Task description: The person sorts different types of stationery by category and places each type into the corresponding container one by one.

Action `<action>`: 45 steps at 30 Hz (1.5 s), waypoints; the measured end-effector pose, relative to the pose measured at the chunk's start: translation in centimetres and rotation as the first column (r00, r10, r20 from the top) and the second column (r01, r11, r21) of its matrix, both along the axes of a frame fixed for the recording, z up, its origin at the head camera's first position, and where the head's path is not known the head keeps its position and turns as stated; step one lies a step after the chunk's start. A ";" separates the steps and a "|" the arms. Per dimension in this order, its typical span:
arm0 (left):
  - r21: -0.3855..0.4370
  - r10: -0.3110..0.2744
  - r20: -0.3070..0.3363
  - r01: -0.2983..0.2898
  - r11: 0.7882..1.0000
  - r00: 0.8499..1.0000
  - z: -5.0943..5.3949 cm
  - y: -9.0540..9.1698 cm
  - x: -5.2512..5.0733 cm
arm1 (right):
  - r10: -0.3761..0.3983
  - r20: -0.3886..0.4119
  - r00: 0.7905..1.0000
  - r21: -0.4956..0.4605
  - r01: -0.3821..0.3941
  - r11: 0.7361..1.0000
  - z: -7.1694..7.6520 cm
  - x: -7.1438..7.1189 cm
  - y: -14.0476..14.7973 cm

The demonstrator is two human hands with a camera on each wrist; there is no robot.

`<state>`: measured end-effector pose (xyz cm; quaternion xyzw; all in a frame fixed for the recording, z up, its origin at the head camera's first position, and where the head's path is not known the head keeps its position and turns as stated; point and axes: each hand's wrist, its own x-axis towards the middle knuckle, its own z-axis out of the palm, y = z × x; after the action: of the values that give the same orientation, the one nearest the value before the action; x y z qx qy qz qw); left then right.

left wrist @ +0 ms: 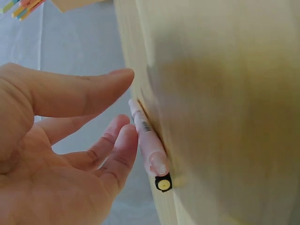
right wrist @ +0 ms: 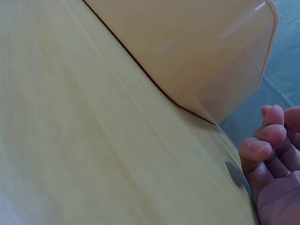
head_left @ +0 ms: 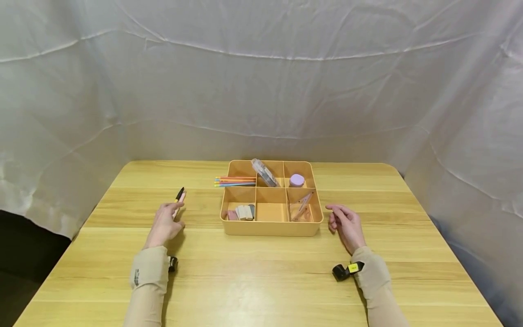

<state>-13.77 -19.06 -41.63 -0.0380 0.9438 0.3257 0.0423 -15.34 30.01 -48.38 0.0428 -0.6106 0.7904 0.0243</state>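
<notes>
My left hand [head_left: 165, 222] hovers at the left of the table, thumb apart from relaxed fingers, with nothing between them. Close to its fingers lie a pale pink pen [left wrist: 149, 140] and a black pen [head_left: 180, 194], whose yellow end shows in the left wrist view. Whether a fingertip touches the pink pen I cannot tell. My right hand [head_left: 346, 225] is idle just right of the organizer box [head_left: 271, 228], fingers loosely curled around nothing. In the right wrist view, the box's side wall [right wrist: 187, 51] stands near those fingers.
The box's compartments hold several coloured pencils [head_left: 234, 181] that jut over its left edge, a clear case [head_left: 264, 173], a purple round item [head_left: 297, 180], a set square [head_left: 303, 205] and erasers [head_left: 245, 212]. Grey cloth [head_left: 261, 100] hangs behind the wooden table [head_left: 253, 281].
</notes>
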 end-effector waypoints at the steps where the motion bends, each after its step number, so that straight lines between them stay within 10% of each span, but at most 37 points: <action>1: 0.011 0.004 0.008 -0.004 1.000 1.000 0.0 -0.1 0.0 | 0.000 0.000 1.000 -0.002 0.000 1.000 0.0 0.0 0.0; 45: 0.050 0.039 0.001 -0.039 0.998 0.999 -0.2 0.4 0.7 | -0.008 -0.013 1.000 -0.009 0.008 1.000 0.0 0.0 0.0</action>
<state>-13.11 -18.67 -41.78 -0.0553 0.9344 0.3501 0.0370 -15.36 29.96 -48.42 0.0456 -0.6071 0.7927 0.0317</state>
